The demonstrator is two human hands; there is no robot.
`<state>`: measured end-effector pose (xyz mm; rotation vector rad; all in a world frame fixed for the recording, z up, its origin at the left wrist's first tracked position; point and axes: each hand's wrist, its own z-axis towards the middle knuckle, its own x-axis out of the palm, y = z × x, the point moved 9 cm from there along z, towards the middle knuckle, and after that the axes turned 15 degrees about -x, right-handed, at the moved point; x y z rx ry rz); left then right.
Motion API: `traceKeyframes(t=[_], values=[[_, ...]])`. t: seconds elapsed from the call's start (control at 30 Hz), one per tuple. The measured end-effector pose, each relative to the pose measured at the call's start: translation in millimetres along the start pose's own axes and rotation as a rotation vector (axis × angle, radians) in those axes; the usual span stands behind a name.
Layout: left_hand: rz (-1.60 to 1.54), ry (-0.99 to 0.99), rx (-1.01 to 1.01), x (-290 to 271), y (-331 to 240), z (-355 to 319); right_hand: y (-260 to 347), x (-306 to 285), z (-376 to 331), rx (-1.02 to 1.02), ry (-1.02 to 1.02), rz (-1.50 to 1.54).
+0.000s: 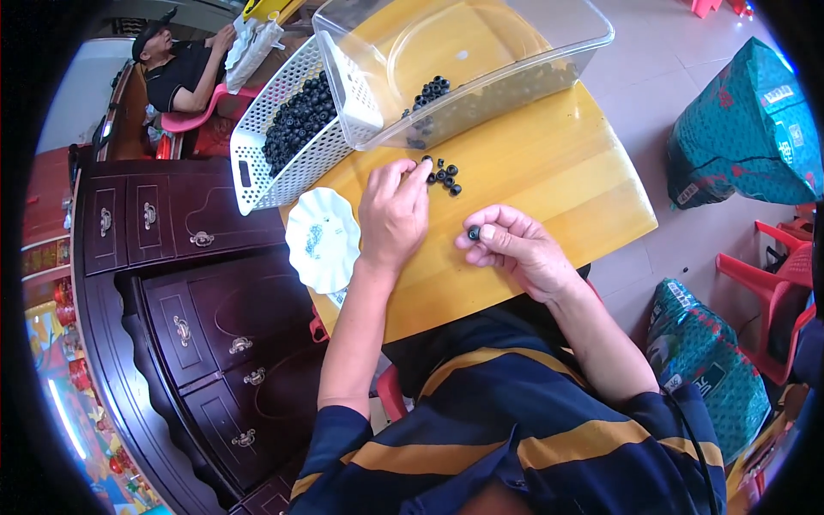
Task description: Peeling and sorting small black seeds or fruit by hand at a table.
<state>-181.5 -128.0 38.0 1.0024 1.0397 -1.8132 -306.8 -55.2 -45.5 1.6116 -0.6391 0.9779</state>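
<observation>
Between the thumb and fingers of my right hand [519, 249] is a small black ring-like part [474, 233], held just above the yellow wooden table [549, 172]. My left hand [395, 210] reaches forward with its fingers drawn together, and a black round part [427, 158] shows at their tips. Beside those fingertips lies a loose cluster of several black round parts [443, 174], some with a hole showing. A clear plastic bin [481, 105] stands at the far side of the table, with more black parts [432, 89] in it.
A white perforated basket [249, 167] full of black parts stands far left. Nearer is a white scalloped dish [339, 221] with tiny bluish bits. A dark wooden cabinet [163, 257] borders the left. Teal bags [730, 129] and a red chair [772, 300] are right. Another person [184, 73] sits far left.
</observation>
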Motion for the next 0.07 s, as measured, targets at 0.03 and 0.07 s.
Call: traceKeyframes(t=[0.03, 0.07], values=[[-0.028, -0.002, -0.014, -0.8, -0.9, 4.2, -0.3, -0.4, 0.1, 0.002, 0.001, 0.005], [-0.032, 0.002, -0.015, 0.7, -1.7, 8.7, -0.6, -0.5, -0.2, 0.004, 0.004, 0.010]])
